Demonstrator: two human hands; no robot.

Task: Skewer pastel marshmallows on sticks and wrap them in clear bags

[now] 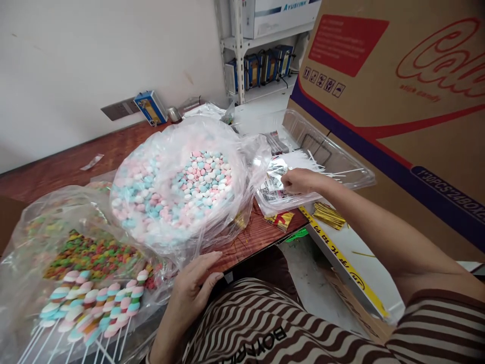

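My left hand [193,285] rests flat on the front edge of the wooden table [56,167], fingers stretched out and empty, beside a plastic bag of pastel marshmallow candies [182,189]. My right hand [299,181] reaches into a clear plastic tray [333,156] that holds white sticks [306,162] and printed wrappers [271,189]. Its fingers are curled down among the wrappers; what they grip is hidden. Several twisted marshmallow lollipops [94,303] lie in a bag at the lower left.
A bag of multicoloured small candies [87,255] sits at the left. Gold twist ties [328,215] and a red-gold packet [279,219] lie by the tray. A large cardboard box [397,101] stands at the right. A metal shelf [257,50] is behind.
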